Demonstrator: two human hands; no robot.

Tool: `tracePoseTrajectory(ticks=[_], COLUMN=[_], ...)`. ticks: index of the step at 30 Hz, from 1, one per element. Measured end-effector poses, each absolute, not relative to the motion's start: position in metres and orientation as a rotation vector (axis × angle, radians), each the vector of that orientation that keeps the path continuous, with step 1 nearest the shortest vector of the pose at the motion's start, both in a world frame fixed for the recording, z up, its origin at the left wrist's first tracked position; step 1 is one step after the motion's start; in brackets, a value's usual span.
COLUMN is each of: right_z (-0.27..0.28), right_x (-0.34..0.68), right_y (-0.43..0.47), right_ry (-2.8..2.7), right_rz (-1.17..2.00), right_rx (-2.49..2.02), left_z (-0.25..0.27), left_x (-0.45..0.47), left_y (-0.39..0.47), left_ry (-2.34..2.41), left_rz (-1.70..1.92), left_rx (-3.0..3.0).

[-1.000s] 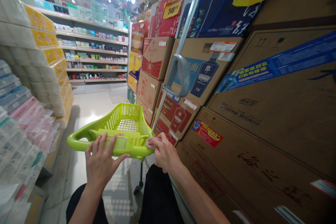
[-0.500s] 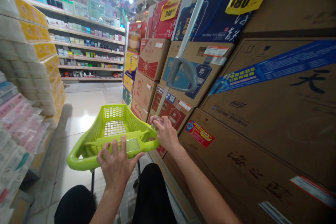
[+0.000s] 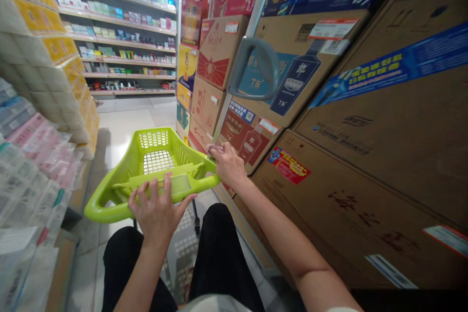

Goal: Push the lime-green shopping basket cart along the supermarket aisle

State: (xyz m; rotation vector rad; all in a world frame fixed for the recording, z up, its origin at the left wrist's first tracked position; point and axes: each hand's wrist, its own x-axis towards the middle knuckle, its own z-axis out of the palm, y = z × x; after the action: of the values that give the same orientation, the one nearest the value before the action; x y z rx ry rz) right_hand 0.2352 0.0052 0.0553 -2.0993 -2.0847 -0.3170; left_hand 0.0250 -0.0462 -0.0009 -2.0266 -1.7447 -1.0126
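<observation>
A lime-green shopping cart [image 3: 106,212] with a lattice basket stands in front of my legs. My left hand [image 3: 155,207] grips its near handle bar, fingers laid over the top and thumb along the near side. At the cart's right rim, my right hand [image 3: 229,163] is closed around a small crumpled pinkish-brown cloth [image 3: 215,150], pressed on or close to the rim. Beside this hand a light metal pole [image 3: 261,0] slants up, bearing a grey loop handle [image 3: 271,66]. Whether the pole touches the cart is hidden.
Stacked cartons [image 3: 380,151] line the right side close to my arm. On the left stand yellow-and-white wrapped packs [image 3: 54,58] and pink packets [image 3: 40,141]. Shelves [image 3: 127,39] of small goods cross the far end of the tiled aisle [image 3: 126,117].
My view has tilted down and nearer to the cartons, so the cart and both hands appear slightly higher and to the left. Both hands keep their holds.
</observation>
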Motion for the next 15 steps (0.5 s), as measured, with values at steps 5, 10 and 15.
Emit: tracePoseTrajectory(ticks=[5,10,15], right_z=[0.058,0.066,0.056], right_x=[0.226,0.221,0.217], right_y=[0.015,0.028,0.035], right_ry=[-2.193,-2.07,-2.264], right_rz=[-0.199,-0.421,-0.275], right_rx=[-2.164,-2.06,-1.967], left_z=[0.002,0.001,0.002], left_x=[0.013,0.003,-0.003], left_y=[-0.033,-0.021,-0.01], left_ry=[-1.776,-1.805,-1.836], left_rz=[-1.01,-0.971,-0.94], left_rx=[-2.041,-2.076,-2.101])
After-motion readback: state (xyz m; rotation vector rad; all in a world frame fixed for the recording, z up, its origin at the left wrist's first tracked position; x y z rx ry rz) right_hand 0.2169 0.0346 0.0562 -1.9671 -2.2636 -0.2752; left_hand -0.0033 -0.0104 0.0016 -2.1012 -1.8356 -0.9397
